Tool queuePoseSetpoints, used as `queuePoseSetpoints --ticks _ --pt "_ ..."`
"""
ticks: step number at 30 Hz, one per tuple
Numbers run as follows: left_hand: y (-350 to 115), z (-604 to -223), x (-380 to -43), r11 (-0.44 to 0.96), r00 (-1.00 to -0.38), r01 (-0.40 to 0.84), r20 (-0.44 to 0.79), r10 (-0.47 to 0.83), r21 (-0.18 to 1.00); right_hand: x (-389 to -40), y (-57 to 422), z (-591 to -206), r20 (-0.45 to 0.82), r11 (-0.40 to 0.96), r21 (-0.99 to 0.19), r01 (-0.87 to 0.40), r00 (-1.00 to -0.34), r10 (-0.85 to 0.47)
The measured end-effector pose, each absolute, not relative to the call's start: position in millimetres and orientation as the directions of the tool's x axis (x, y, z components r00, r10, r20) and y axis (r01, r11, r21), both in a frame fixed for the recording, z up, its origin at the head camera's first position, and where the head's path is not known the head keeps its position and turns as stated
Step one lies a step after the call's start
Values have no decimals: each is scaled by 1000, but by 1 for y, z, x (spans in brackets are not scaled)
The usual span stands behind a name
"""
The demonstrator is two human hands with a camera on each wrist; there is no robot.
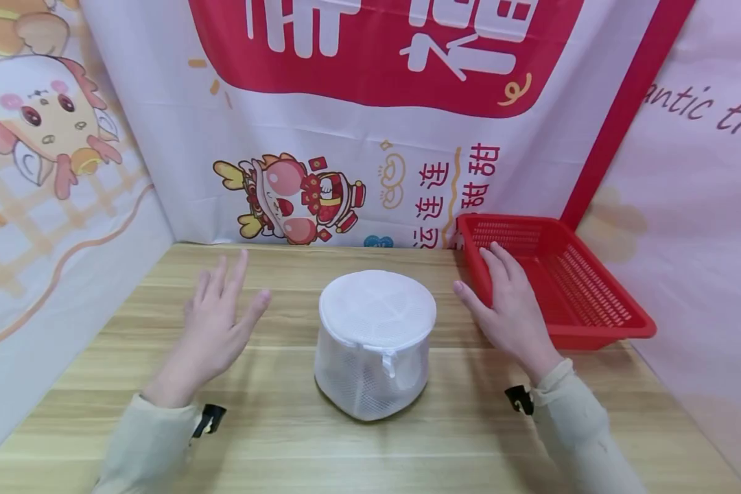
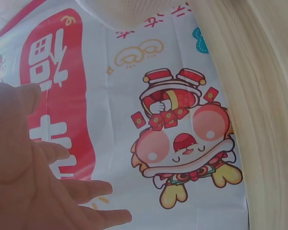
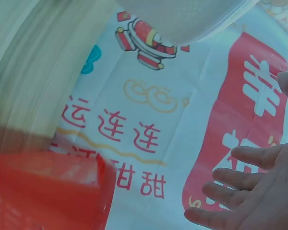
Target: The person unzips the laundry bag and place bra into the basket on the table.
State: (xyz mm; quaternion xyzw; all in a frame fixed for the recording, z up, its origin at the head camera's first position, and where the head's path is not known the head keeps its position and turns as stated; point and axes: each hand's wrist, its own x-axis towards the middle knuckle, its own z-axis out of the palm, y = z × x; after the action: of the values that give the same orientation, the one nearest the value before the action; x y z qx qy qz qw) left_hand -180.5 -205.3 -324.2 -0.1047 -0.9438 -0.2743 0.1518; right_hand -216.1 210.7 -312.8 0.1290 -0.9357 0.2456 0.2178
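A white mesh laundry bag [image 1: 370,343], round with a flat zipped lid, stands upright on the wooden table between the two hands. Its zipper pull hangs at the front. To the left of the bag, my left hand [image 1: 216,329] is held apart from it with fingers spread and nothing in them. On the other side my right hand [image 1: 509,312] is also spread and holds nothing; in the head view it overlaps the near left part of a red plastic basket [image 1: 599,336]. The right wrist view shows its fingers straight, away from the basket's corner [image 3: 53,187].
The basket has slotted walls and stands at the table's right side, near the back. Printed white cloth [image 1: 358,137] hangs behind the table, with more cloth at the left [image 1: 49,226] and right [image 1: 685,240]. The wooden tabletop [image 1: 272,439] extends in front of the bag.
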Motion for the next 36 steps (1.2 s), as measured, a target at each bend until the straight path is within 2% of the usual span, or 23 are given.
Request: queuePoseSetpoints --ticks 13,21,25,36 --pt "-180 -335 -166 783 -914 307 396 85 540 -200 198 -321 456 784 -508 -357 -883 -106" --pt "-165 -337 -156 751 -862 360 505 42 553 -188 189 -326 463 753 -547 -366 -882 -92" --pt "-157 -335 -148 725 -827 400 562 22 561 -179 186 -323 498 734 -559 -387 -864 -77" --pt "-137 -333 -123 689 -777 423 627 -58 589 -157 172 -314 607 665 -587 -461 -795 -16"
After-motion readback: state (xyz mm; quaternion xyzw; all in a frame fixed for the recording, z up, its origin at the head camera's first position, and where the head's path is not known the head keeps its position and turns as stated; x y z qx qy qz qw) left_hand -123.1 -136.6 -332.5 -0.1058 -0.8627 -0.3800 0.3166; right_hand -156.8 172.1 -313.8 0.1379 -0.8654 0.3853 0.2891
